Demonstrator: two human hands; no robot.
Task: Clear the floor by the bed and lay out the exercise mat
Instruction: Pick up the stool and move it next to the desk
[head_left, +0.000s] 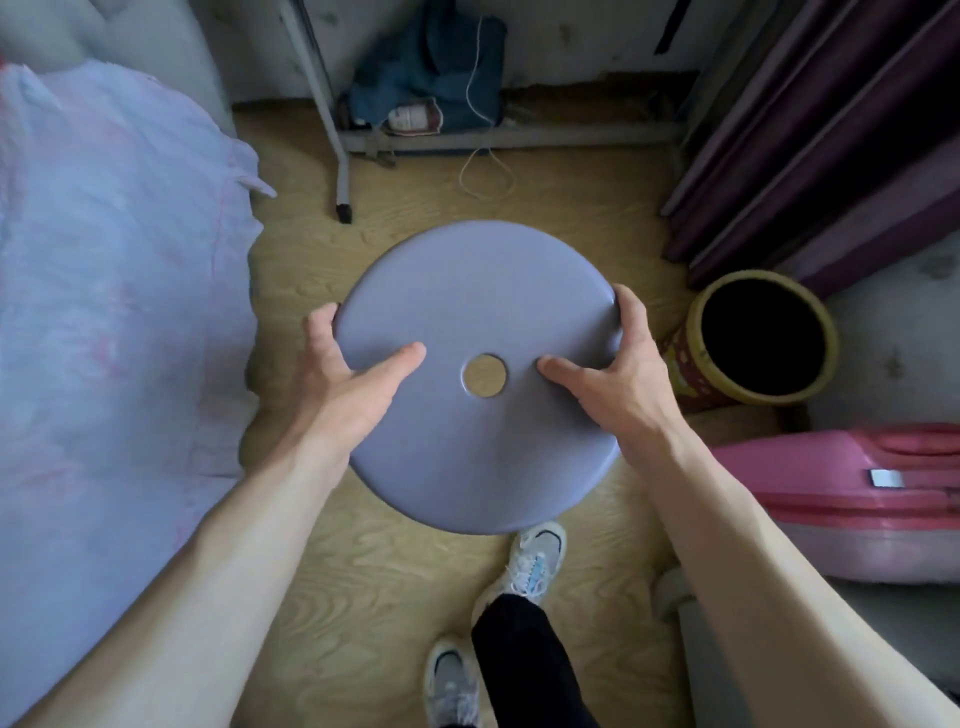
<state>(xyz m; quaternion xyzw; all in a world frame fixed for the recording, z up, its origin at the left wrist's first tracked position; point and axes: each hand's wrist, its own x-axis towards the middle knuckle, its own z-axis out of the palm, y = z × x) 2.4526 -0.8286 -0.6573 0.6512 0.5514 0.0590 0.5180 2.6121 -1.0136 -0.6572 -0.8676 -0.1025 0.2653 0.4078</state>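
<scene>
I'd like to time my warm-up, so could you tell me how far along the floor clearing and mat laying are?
Done: nothing finished; the floor by the bed shows no mat. In hand: the left hand and right hand grip the lavender stool by its rim. Left: place it aside, perhaps move the yellow bin and pink case, then lay the mat.

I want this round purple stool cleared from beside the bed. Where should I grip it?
By the seat's rim, from opposite sides, as the left hand and right hand do now: thumbs on top, fingers curled round the edge. The round purple stool has a wide, flat, smooth seat, and its centre hole is small.
</scene>
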